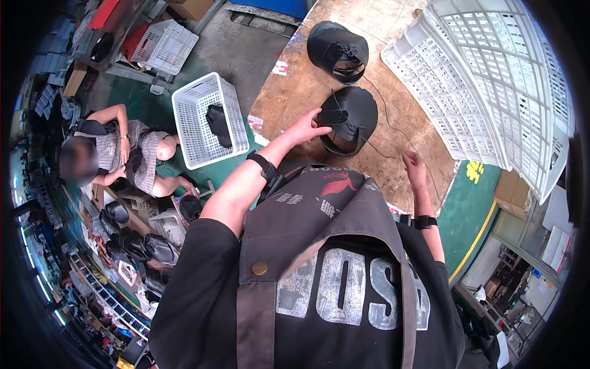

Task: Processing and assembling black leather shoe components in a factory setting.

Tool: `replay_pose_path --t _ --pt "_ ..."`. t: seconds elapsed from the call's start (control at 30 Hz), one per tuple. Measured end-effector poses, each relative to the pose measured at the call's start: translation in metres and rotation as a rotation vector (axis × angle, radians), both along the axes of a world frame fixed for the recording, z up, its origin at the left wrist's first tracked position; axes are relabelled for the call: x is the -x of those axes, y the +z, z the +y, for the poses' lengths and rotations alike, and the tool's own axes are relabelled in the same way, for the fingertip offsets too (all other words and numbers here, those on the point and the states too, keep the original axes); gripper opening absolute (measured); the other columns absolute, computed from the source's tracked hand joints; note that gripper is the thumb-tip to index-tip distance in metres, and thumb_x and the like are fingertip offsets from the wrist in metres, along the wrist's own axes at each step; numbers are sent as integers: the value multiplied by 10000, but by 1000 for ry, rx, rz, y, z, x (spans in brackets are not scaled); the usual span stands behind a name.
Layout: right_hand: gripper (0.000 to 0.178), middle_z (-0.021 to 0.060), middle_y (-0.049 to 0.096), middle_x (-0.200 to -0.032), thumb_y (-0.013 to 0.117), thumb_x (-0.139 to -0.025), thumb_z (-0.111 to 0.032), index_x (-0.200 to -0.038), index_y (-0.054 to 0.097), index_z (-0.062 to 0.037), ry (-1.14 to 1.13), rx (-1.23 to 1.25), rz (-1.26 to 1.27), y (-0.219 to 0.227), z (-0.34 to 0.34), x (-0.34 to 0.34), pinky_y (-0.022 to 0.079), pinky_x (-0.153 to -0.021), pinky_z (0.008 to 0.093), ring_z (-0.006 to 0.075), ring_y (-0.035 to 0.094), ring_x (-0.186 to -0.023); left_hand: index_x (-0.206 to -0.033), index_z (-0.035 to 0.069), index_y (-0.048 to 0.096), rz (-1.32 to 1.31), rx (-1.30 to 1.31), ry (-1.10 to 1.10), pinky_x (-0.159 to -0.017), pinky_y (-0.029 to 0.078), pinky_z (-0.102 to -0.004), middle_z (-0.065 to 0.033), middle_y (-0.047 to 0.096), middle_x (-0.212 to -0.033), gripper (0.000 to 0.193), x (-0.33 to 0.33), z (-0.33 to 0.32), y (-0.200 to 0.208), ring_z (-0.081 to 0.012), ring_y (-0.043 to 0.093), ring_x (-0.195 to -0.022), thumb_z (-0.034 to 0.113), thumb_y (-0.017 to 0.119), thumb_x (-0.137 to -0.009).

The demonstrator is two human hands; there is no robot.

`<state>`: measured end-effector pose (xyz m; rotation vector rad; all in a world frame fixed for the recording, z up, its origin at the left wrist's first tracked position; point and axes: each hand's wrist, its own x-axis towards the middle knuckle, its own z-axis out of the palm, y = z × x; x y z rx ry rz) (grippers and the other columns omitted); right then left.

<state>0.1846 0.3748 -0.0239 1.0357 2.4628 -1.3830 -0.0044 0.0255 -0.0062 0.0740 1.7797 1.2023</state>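
Note:
A black shoe upper (362, 109) lies on the wooden table in front of me, its opening toward me. My left hand (307, 128) pinches it at the tongue, thumb and fingers closed on the dark flap. From its eyelets a thin dark shoelace (382, 151) runs right to my right hand (415, 166), whose fingers are closed together around what looks like its end. Farther back sits a second black shoe upper (337, 50), with lacing across its front and a long loose lace trailing toward the right side of the table.
The worn wooden table (279, 92) has white crates (455, 80) stacked along its right. Left on the floor, a white basket (184, 123) holds a black piece. Beside it a seated person (141, 144) handles something dark. Several black shoes (138, 243) lie lower left; a cardboard box (513, 194) stands right.

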Motion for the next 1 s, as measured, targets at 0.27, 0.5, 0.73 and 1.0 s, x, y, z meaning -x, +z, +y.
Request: replay_pose_path --t 0.27,0.5,0.73,1.0 --pt "425 112 615 -817 690 -743 -427 -847 528 -49 439 -248 33 67 -129 92 487 -655 339 250 626 -737 -1170 60 552 694 -126 149 -650 482 -312 -89 601 -978 456 8 24 -12 -175 577 -706 328 621 -807" --pt "302 131 590 -729 675 -719 -285 -791 487 -60 710 -354 52 54 -127 91 476 -603 397 311 607 -699 -1082 78 582 -306 -620 375 -528 458 -209 -48 629 -941 242 22 43 14 -90 589 -675 221 534 -893" --pt "257 116 576 -688 663 -722 -245 -810 504 -63 517 -217 51 44 -112 77 465 -594 379 291 601 -676 -1053 65 593 7 -591 913 -623 487 -247 -68 655 -913 201 69 -8 3 -118 605 -734 179 537 -897" --pt "266 99 569 -674 672 -732 -261 -809 510 -64 496 -198 106 40 -109 76 454 -578 366 264 586 -638 -1236 46 429 120 -693 1244 -666 507 -303 -155 609 -1037 314 97 -85 25 -203 609 -828 96 447 -926"
